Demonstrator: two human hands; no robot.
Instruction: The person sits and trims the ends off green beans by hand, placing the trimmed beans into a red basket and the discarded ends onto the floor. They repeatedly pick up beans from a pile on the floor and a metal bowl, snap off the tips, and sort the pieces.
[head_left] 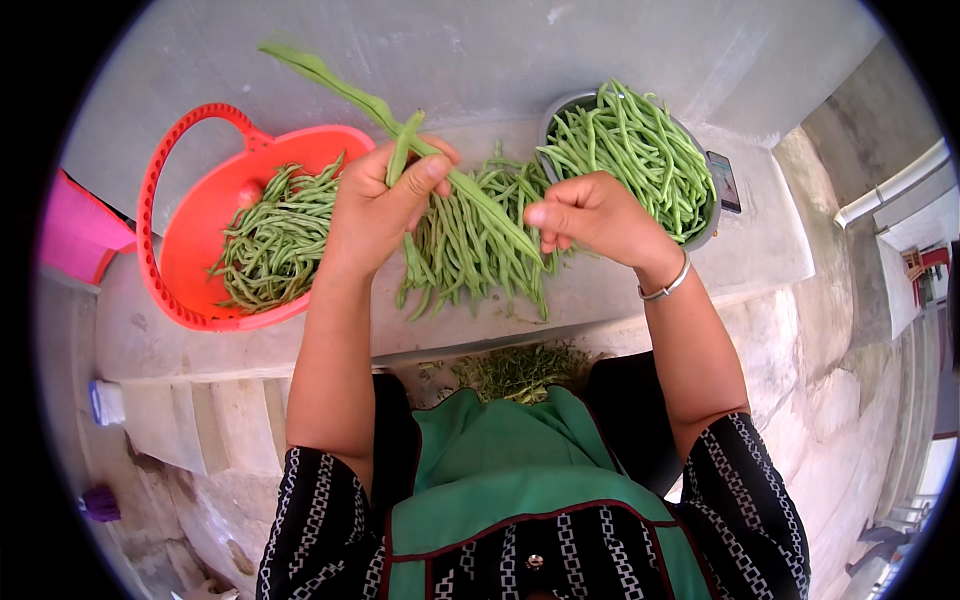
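My left hand (385, 200) is closed around a few large, flat green beans (490, 205), held slantwise above the ledge. One of them reaches far out to the upper left, and others point down toward my right hand. My right hand (600, 220), with a bracelet at its wrist, is closed in a pinch close to the beans' lower ends. What its fingertips hold, if anything, is hidden. Beneath both hands lies a loose pile of thin green beans (470, 250) on the grey concrete ledge (640, 290).
An orange-red plastic basket (190, 245) with darker beans (275, 240) stands at left. At right, a grey basin (712, 215) is heaped with green beans (630, 160), a phone (723, 182) beside it. Plant trimmings (525, 370) lie below the ledge. A grey wall (480, 60) rises behind.
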